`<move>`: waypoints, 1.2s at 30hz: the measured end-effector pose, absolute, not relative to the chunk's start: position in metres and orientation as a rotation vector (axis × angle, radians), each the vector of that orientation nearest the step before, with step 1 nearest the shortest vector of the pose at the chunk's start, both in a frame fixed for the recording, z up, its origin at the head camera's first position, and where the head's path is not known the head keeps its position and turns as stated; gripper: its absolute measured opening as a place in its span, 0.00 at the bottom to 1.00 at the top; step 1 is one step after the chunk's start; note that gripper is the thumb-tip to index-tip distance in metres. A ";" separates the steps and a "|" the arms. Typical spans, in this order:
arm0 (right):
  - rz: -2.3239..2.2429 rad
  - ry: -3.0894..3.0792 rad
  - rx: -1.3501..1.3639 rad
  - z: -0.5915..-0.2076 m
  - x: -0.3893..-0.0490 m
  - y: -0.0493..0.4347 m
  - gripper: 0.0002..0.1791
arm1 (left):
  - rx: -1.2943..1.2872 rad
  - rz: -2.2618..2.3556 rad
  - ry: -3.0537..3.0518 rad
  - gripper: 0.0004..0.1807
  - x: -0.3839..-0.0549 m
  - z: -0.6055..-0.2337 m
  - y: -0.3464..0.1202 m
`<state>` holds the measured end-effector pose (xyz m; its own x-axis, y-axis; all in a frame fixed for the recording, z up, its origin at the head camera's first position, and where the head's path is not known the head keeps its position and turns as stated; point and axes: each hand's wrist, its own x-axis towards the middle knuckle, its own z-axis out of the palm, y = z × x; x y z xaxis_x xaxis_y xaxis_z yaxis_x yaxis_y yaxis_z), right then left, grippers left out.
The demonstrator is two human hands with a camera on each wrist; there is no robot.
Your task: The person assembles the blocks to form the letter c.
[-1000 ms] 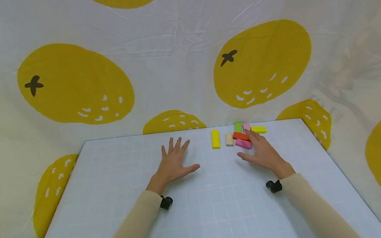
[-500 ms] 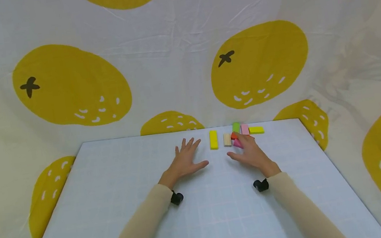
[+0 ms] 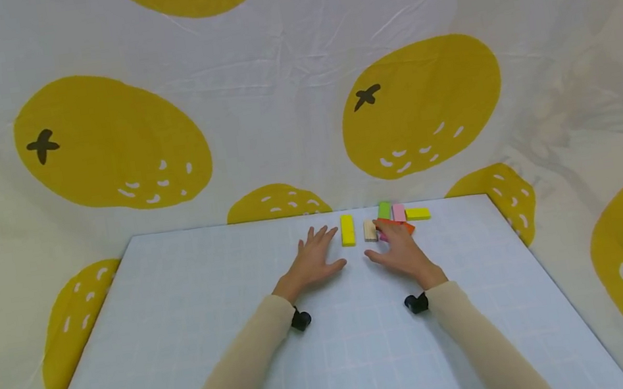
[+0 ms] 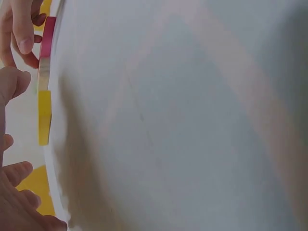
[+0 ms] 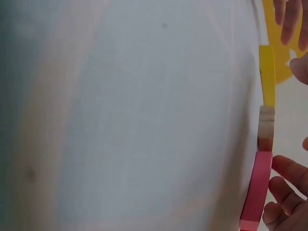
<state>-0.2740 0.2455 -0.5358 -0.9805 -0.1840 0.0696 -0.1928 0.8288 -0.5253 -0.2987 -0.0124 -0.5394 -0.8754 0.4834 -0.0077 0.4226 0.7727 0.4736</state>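
Observation:
My left hand [image 3: 312,262] hovers with spread fingers just left of a long yellow block [image 3: 347,230]. Over the cluster at the right is my right hand [image 3: 400,252], fingers extended and thumb apart, partly covering a red-orange block [image 3: 408,227] and a magenta block [image 5: 257,190]. A plain wooden block [image 3: 370,230] lies between the two hands, beside the right fingertips. Behind the right hand sit a green block [image 3: 384,211], a light pink block [image 3: 398,212] and a second yellow block [image 3: 418,214]. Neither hand grips anything.
The blocks lie near the far edge of a pale gridded table [image 3: 238,351]. A white cloth [image 3: 277,119] printed with large yellow fruit hangs behind and around it. Small black wrist cameras sit at both cuffs.
The left hand has moved right, toward the long yellow block. The right hand has moved left over the cluster, and the hands are closer together. The head view has shifted slightly.

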 end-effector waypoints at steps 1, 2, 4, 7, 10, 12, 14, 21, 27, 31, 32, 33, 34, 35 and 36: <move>0.851 -2.992 0.306 -0.537 -0.274 0.245 0.47 | 0.730 0.706 2.833 0.46 -0.298 -0.540 -0.011; 0.841 -2.996 0.300 -0.537 -0.275 0.244 0.47 | 0.733 0.704 2.827 0.45 -0.298 -0.541 -0.009; 0.829 -2.996 0.296 -0.537 -0.275 0.243 0.46 | 0.747 0.693 2.809 0.45 -0.297 -0.542 -0.006; 0.828 -2.994 0.295 -0.536 -0.275 0.241 0.46 | 0.764 0.654 2.776 0.44 -0.294 -0.543 -0.003; 0.825 -2.990 0.301 -0.534 -0.274 0.240 0.46 | 0.764 0.622 2.747 0.43 -0.292 -0.542 -0.001; 0.814 -2.988 0.308 -0.534 -0.273 0.240 0.45 | 0.767 0.597 2.745 0.42 -0.291 -0.541 0.000; 0.812 -2.984 0.315 -0.534 -0.273 0.240 0.45 | 0.779 0.576 2.753 0.40 -0.290 -0.540 0.000; 0.898 -3.010 0.340 -0.531 -0.270 0.242 0.43 | 0.837 0.517 2.796 0.36 -0.287 -0.533 -0.002; 0.988 -3.035 0.340 -0.526 -0.270 0.240 0.41 | 0.856 0.494 2.819 0.34 -0.283 -0.521 -0.007; 1.003 -3.028 0.321 -0.526 -0.274 0.237 0.40 | 0.854 0.582 2.823 0.35 -0.287 -0.523 -0.008; 1.009 -3.022 0.317 -0.526 -0.275 0.236 0.40 | 0.851 0.615 2.824 0.36 -0.289 -0.525 -0.008; 1.007 -3.018 0.316 -0.526 -0.276 0.235 0.40 | 0.846 0.643 2.828 0.37 -0.290 -0.527 -0.008; 1.007 -3.012 0.316 -0.526 -0.277 0.234 0.40 | 0.836 0.663 2.834 0.38 -0.293 -0.529 -0.008; 1.011 -3.007 0.309 -0.526 -0.277 0.233 0.40 | 0.826 0.682 2.840 0.39 -0.295 -0.531 -0.008; 1.012 -3.004 0.307 -0.527 -0.278 0.233 0.41 | 0.817 0.697 2.844 0.40 -0.297 -0.533 -0.008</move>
<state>-0.2778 0.2325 -0.5266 -0.9805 -0.1954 0.0204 -0.1679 0.7796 -0.6033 -0.2974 -0.0077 -0.5326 -0.8509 0.5246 0.0278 0.4781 0.7513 0.4549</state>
